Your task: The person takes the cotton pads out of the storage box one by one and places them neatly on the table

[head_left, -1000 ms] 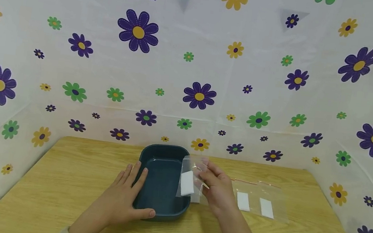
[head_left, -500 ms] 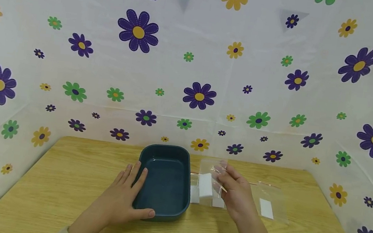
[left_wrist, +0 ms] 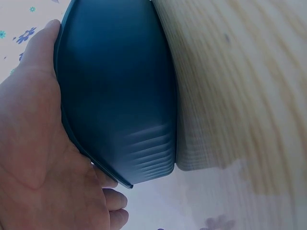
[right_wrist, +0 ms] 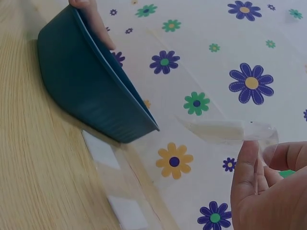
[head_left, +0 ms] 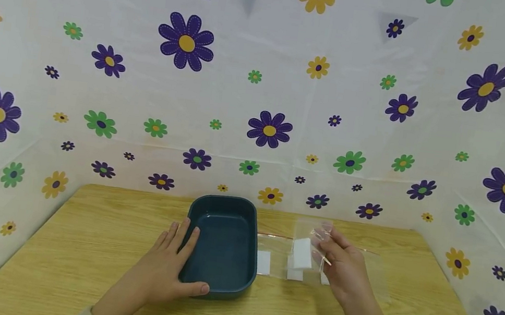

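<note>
My left hand [head_left: 163,267] rests along the left rim of a dark blue-green plastic basin [head_left: 222,253], fingers spread and straight, thumb over the near rim. In the left wrist view that palm lies against the wall of the basin [left_wrist: 120,96]. To the right of the basin, my right hand [head_left: 349,272] pinches a clear plastic bag [head_left: 303,253] with a flat white piece inside. The right wrist view shows this bag [right_wrist: 216,130] edge-on above the table, held between thumb and fingers.
Clear zip bags with white pieces lie in a row right of the basin: one bag [head_left: 263,262] beside its wall, another bag [head_left: 295,274] under the held one. My right hand partly covers those farther right. A flower-print cloth [head_left: 241,98] hangs behind the wooden table [head_left: 95,243].
My right hand has carried the bag rightward, from over the basin's right rim to above the row of bags. My left hand and the basin stay in place.
</note>
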A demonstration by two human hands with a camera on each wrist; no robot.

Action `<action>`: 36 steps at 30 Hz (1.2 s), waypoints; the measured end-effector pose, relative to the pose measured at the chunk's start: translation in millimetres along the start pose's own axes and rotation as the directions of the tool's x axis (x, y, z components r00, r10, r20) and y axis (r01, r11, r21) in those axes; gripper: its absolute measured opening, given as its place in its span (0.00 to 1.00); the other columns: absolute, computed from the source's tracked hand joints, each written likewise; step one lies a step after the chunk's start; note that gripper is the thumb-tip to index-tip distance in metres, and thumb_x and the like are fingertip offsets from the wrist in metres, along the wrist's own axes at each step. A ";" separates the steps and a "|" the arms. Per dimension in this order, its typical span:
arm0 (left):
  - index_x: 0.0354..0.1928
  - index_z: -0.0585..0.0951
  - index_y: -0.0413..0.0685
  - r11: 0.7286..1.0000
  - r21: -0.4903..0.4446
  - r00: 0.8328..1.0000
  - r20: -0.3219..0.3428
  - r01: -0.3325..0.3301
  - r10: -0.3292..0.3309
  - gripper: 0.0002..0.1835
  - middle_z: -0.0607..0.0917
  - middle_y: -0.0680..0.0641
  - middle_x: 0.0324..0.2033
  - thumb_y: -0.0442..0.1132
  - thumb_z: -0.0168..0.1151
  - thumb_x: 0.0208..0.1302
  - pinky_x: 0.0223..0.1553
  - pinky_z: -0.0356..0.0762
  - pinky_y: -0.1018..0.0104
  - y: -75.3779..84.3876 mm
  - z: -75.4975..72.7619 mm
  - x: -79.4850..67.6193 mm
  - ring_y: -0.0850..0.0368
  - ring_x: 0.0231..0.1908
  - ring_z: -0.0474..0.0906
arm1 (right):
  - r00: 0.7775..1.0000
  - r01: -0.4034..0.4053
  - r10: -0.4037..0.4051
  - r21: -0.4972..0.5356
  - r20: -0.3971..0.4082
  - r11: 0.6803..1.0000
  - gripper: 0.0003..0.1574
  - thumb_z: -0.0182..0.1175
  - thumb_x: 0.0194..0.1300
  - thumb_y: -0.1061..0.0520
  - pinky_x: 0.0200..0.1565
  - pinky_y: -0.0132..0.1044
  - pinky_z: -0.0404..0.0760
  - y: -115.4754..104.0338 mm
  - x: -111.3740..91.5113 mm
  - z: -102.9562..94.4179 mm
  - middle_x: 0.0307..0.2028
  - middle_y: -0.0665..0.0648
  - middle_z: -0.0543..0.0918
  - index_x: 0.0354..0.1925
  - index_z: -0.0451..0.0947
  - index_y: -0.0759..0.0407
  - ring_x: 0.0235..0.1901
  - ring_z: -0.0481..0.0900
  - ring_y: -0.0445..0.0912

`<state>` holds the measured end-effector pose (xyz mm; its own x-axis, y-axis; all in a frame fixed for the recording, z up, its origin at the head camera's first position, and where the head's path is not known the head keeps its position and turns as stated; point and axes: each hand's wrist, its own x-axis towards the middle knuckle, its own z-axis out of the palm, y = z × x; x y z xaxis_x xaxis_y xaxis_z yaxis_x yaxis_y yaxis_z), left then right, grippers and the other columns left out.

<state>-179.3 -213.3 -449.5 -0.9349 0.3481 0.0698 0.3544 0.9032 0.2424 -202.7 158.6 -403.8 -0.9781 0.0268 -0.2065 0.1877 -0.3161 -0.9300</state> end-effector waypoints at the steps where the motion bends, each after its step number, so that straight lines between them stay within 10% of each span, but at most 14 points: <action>1: 0.79 0.50 0.47 1.000 0.000 1.000 0.000 0.002 -0.002 0.65 0.40 0.37 0.79 0.83 0.53 0.50 0.74 0.42 0.37 -0.2 0.0 -0.4 0.35 0.77 0.35 | 1.000 -0.002 0.002 0.006 0.000 1.000 0.31 0.55 0.73 0.64 0.52 0.30 0.81 -0.2 0.0 -2.4 0.46 0.41 0.85 0.71 0.63 0.57 0.46 0.83 0.37; 18: 0.79 0.51 0.46 1.000 0.004 1.000 -0.007 -0.014 0.014 0.65 0.42 0.36 0.79 0.83 0.52 0.50 0.73 0.44 0.36 -0.3 -1.6 -0.3 0.33 0.77 0.37 | 1.000 0.021 -0.020 0.079 -0.008 0.997 0.16 0.56 0.73 0.64 0.49 0.28 0.81 -15.1 -9.1 -48.7 0.41 0.40 0.86 0.47 0.80 0.41 0.43 0.83 0.35; 36: 0.79 0.51 0.46 1.000 0.015 1.000 -0.014 -0.003 0.003 0.65 0.41 0.37 0.79 0.83 0.54 0.49 0.74 0.42 0.37 -2.2 1.8 0.8 0.34 0.77 0.36 | 1.000 0.017 -0.017 0.083 0.002 0.996 0.15 0.59 0.72 0.60 0.48 0.28 0.82 -24.0 -3.3 -96.1 0.42 0.40 0.88 0.47 0.83 0.38 0.44 0.84 0.35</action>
<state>-180.8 -214.5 -451.8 -0.9340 0.3472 0.0837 0.3571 0.9060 0.2272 -195.4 257.2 -410.0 -0.9813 0.0302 -0.1899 0.1630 -0.3936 -0.9047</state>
